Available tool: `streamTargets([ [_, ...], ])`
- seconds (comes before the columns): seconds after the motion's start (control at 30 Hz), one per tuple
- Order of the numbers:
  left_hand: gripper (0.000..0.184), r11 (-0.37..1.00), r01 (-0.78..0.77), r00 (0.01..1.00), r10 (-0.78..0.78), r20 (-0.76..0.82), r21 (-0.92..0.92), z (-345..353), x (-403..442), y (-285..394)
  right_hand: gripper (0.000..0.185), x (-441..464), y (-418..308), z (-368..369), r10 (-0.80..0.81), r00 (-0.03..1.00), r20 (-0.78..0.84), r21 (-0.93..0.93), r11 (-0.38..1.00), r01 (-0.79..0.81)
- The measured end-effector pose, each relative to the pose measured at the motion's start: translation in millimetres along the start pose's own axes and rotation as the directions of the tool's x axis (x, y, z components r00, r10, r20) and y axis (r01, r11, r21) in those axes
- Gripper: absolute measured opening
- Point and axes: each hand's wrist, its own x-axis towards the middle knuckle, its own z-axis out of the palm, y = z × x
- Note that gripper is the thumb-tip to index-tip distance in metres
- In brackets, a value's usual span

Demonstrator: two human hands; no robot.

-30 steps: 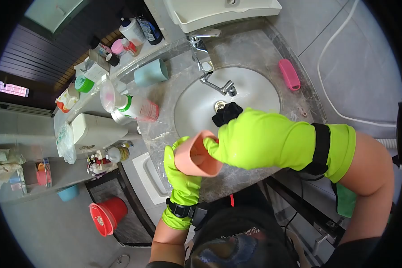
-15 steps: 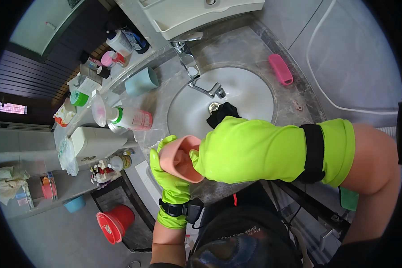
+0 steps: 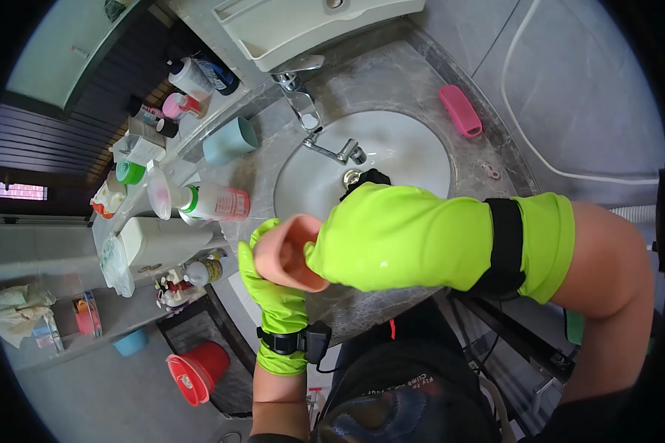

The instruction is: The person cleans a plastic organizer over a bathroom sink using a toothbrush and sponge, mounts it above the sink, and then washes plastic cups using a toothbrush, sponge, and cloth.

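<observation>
My left hand (image 3: 271, 289), in a lime-green rubber glove, is wrapped round a pink cup (image 3: 275, 255). The cup is tilted, its mouth facing right toward my other hand. Against the cup's rim is my right hand (image 3: 351, 240), in a matching glove. One fingertip of it shows at the opening; the other fingers are hidden, so I cannot tell what they hold. A black cloth (image 3: 377, 177) shows just beyond that hand in the white sink basin (image 3: 417, 148), partly covered by the glove. The chrome faucet (image 3: 340, 153) hangs over the basin near the drain.
A blue cup (image 3: 230, 140) and a white spray bottle (image 3: 218, 201) stand on the counter to the left. A pink brush-like object (image 3: 460, 111) lies at the right rim. A red bucket (image 3: 198, 371) stands on the floor, lower left.
Both hands and the pink cup sit slightly further up and left in view. My right hand has turned a little and now covers more of the black cloth.
</observation>
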Motion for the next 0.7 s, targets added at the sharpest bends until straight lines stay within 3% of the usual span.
streamTargets([
  [0.03, 0.060, 0.987, 0.089, 0.994, -0.096, -0.043, -0.130, 6, -6, 8, 0.011, 4, 0, 5, 0.030, 0.999, -0.024, -0.018, 0.999, -0.030],
  [0.1, 0.059, 0.985, -0.003, 0.995, -0.014, -0.097, -0.170, 8, -6, 9, 0.014, 13, -1, 9, 0.083, 0.993, -0.078, -0.054, 0.995, -0.088],
  [0.17, 0.058, 0.971, -0.092, 0.975, 0.133, -0.177, 0.222, 21, -5, 1, 0.018, 24, 7, 7, 0.230, 0.972, -0.040, -0.040, 0.972, -0.232],
  [0.23, 0.057, 0.864, -0.199, 0.946, 0.292, -0.138, 0.463, 35, -3, -3, 0.015, 25, 19, 14, 0.169, 0.961, -0.219, -0.103, 0.975, -0.195],
  [0.27, 0.057, 0.864, -0.206, 0.943, 0.301, -0.142, 0.459, 38, -3, -7, 0.013, 23, 26, 17, 0.213, 0.965, -0.153, -0.116, 0.966, -0.231],
  [0.33, 0.056, 0.967, -0.109, 0.954, 0.167, -0.250, 0.230, 36, -2, -10, 0.010, 20, 27, 16, 0.254, 0.967, 0.004, -0.154, 0.956, -0.250],
  [0.37, 0.055, 0.985, -0.076, 0.973, 0.107, -0.203, 0.154, 29, 2, -8, 0.010, 17, 26, 14, 0.250, 0.964, 0.091, -0.178, 0.956, -0.232],
  [0.4, 0.054, 0.996, -0.037, 0.987, 0.049, -0.151, 0.080, 23, 6, -5, 0.009, 14, 24, 12, 0.220, 0.971, 0.093, -0.138, 0.969, -0.206],
  [0.47, 0.055, 0.986, -0.093, 0.991, 0.104, -0.081, 0.137, 13, 4, 7, 0.009, 5, 22, 7, 0.138, 0.990, 0.008, 0.003, 0.990, -0.138],
  [0.53, 0.051, 0.944, -0.137, 0.988, 0.153, -0.029, 0.300, 29, -4, 14, 0.007, 4, 17, 3, 0.195, 0.976, 0.102, 0.184, 0.960, -0.211],
  [0.57, 0.054, 0.964, -0.120, 0.992, 0.123, 0.002, 0.237, 28, -5, 17, 0.007, 3, 14, 0, 0.222, 0.964, 0.148, 0.266, 0.930, -0.255],
  [0.63, 0.060, 0.991, -0.071, 0.995, 0.063, 0.076, 0.112, 23, -7, 23, 0.011, -2, 10, 18, 0.258, 0.965, 0.055, 0.360, 0.896, -0.260],
  [0.7, 0.062, 0.982, -0.084, 0.996, 0.078, 0.041, 0.171, 19, -4, 23, 0.016, -7, 3, 34, 0.329, 0.944, -0.022, 0.568, 0.781, -0.259],
])
